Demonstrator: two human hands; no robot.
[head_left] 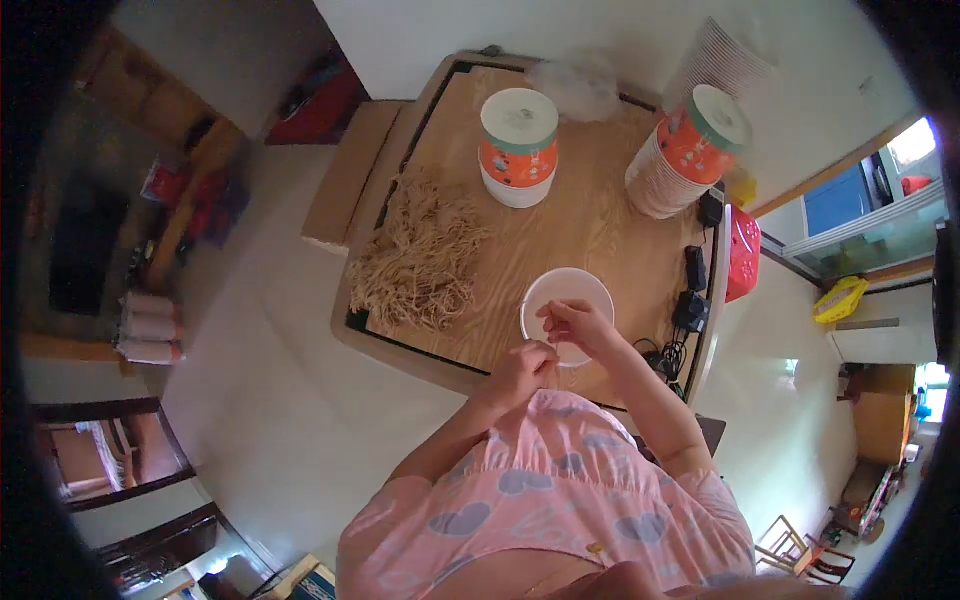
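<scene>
The left hand curls at the near rim of a white tub on the wooden counter; the right hand, fingers bent, is above its opening. The hands are close together; whether either grips anything I cannot tell. Tan strands lie left, an orange-and-white tub farther back.

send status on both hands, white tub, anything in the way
Right hand over white tub. Left hand by its near edge. Grip on anything unclear. Stringy tan heap left of tub, not blocking.
</scene>
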